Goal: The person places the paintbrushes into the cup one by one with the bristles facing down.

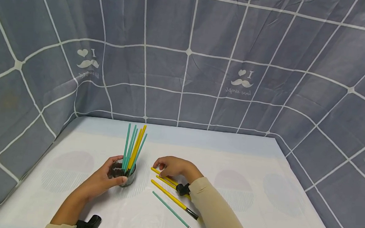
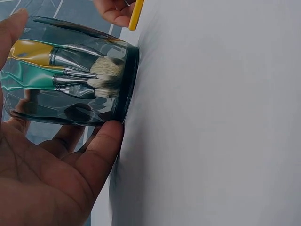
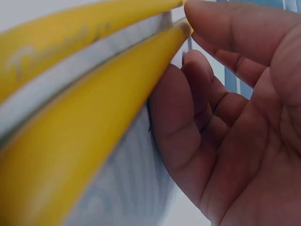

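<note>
A clear, dark-tinted glass (image 1: 130,182) stands on the table at the left, holding several teal and yellow paintbrushes (image 2: 103,73) bristles down. My left hand (image 1: 103,177) grips the glass from its left side, thumb in front and fingers behind. To the right of the glass, yellow paintbrushes (image 1: 170,196) and one teal paintbrush (image 1: 174,211) lie slantwise, handles toward the glass. My right hand (image 1: 174,166) curls over the farthest yellow paintbrush (image 1: 155,170), pinching its handle near the end. In the right wrist view, two yellow handles (image 3: 99,108) run up to the thumb and fingers.
A white cloth (image 1: 251,221) with pale circles and stripes covers the table. Behind and at both sides hangs a grey curtain (image 1: 211,76) with white grid lines. Black straps with camera mounts (image 1: 89,224) sit on the wrists, below beige sleeves (image 1: 219,215).
</note>
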`<state>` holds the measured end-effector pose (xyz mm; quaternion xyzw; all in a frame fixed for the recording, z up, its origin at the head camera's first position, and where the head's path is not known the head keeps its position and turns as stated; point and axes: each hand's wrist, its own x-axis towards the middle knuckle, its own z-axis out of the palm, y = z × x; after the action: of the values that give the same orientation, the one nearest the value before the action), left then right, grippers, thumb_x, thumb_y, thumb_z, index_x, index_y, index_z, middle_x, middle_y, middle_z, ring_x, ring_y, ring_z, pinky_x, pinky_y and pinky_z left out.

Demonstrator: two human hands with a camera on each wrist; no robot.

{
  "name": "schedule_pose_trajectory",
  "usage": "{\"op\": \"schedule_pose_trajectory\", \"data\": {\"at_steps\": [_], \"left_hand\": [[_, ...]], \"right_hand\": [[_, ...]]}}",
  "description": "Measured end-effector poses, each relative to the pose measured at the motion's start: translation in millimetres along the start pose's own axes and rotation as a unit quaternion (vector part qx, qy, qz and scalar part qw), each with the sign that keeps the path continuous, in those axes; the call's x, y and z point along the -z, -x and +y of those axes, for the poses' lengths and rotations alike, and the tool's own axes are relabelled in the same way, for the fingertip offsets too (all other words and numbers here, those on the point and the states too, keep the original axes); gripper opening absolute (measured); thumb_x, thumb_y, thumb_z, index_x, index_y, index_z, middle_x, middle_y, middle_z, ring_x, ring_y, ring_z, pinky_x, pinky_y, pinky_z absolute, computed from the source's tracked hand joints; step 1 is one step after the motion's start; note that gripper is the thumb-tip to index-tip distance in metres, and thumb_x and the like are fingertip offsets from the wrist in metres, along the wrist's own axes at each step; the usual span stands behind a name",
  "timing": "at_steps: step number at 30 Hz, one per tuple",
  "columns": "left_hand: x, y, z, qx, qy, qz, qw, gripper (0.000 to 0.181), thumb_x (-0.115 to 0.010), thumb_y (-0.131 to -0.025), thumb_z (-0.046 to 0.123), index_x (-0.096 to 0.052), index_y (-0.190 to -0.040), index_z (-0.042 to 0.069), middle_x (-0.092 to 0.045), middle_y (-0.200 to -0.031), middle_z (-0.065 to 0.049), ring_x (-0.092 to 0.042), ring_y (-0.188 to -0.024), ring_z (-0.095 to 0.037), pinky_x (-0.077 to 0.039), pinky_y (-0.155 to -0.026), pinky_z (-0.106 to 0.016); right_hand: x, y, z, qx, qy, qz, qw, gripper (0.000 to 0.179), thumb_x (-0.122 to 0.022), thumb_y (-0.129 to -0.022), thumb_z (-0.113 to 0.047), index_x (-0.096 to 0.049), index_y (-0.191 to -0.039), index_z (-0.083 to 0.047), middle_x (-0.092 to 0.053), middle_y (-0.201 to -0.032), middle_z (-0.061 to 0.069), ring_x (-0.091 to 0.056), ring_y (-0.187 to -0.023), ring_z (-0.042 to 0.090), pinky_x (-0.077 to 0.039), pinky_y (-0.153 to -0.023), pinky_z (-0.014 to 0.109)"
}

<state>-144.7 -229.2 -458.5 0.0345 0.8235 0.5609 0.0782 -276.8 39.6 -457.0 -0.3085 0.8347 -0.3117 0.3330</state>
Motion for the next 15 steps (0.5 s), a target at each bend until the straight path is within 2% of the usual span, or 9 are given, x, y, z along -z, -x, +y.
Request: {"op": "schedule_pose_trajectory", "data": {"at_steps": [7, 15], "left_hand": [[0.4, -0.2, -0.3, -0.001, 0.002, 0.001, 1.0, 0.082, -0.075, -0.09, 0.021, -0.022, -0.153, 0.013, -0.043, -0.14, -0.025, -0.05, -0.12, -0.035, -0.044, -0.092, -0.044], [0.1, -1.3, -1.9, -0.003, -0.005, 0.001, 1.0, 0.081, -0.074, -0.091, 0.022, -0.022, -0.153, 0.012, -0.043, -0.14, -0.025, -0.051, -0.121, -0.035, -0.045, -0.092, -0.044]], "right_hand": [[-1.0, -1.1, -3.0, -0.004, 0.007, 0.004, 1.0, 0.029, -0.066, -0.09, 0.002, -0.064, -0.114, -0.015, -0.051, -0.088, 0.002, -0.046, -0.063, 0.013, -0.042, -0.06, 0.024], [2.1, -2.7, -0.6, -0.011, -0.012, 0.002, 0.9999, 0.03, -0.067, -0.089, 0.003, -0.064, -0.112, -0.016, -0.054, -0.089, 0.002, -0.046, -0.063, 0.014, -0.042, -0.06, 0.025]]}}
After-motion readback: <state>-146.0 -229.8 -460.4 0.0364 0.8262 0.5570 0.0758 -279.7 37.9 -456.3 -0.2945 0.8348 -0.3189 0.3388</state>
